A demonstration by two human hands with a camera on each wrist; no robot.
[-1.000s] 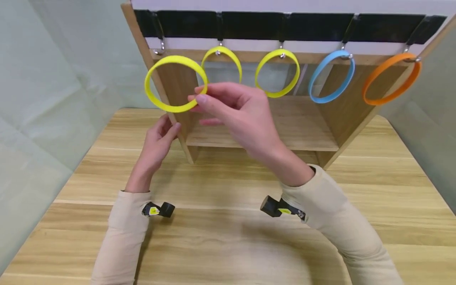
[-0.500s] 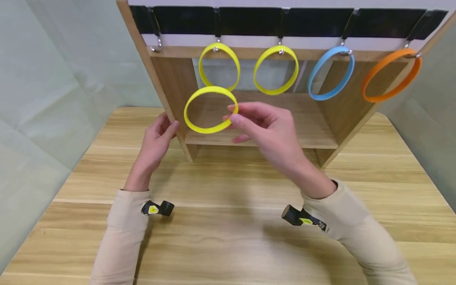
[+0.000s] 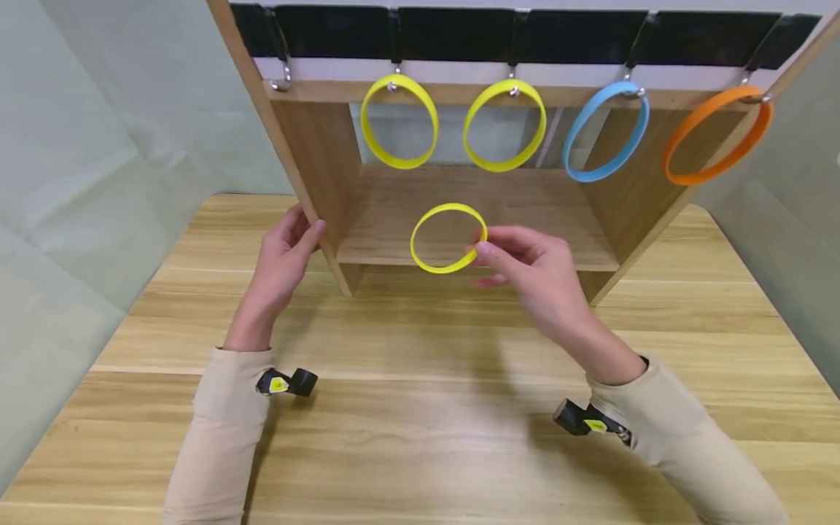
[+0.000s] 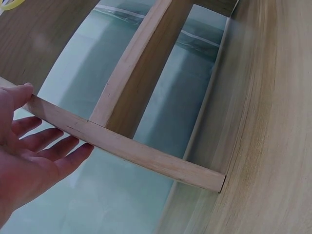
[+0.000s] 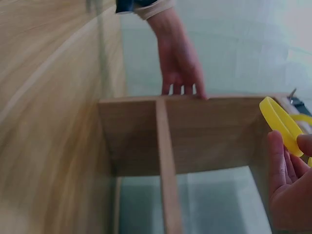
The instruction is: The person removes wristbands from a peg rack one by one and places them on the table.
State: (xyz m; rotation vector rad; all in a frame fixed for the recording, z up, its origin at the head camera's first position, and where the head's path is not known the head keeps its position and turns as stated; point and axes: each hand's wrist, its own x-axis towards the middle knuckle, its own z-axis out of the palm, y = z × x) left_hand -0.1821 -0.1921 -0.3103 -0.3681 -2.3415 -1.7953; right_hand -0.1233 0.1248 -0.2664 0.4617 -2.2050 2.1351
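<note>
- The right hand (image 3: 541, 281) pinches a yellow ring (image 3: 449, 270) between thumb and fingers, at the side of the ring farther from the rack's left panel.
- This ring is held up in front of the wooden rack (image 3: 321, 153), lower than the row of rings hung along the rack's top; in the head view it overlaps the front edge of the rack's shelf (image 3: 485, 197).
- The left hand (image 3: 278, 255) grips the front edge of the rack's left side panel, thumb on one side of the wood and fingers on the other, as the left wrist view shows.
- Along the top of the rack, counting from its left, a metal hook (image 3: 282, 84) comes first, then a hanging yellow ring (image 3: 399, 165), a second hanging yellow ring (image 3: 502, 167), a blue ring (image 3: 587, 176) and an orange ring (image 3: 698, 179), each of these four on its own hook.
- A black strip (image 3: 456, 33) runs across the rack's top, above the rings.
- The rack stands on a wood-grained bench (image 3: 394, 437), which spreads out in front of it.
- Also in front of the rack, over the bench, are two beige sleeves (image 3: 226, 430), each with a small black wrist camera (image 3: 302, 382).
</note>
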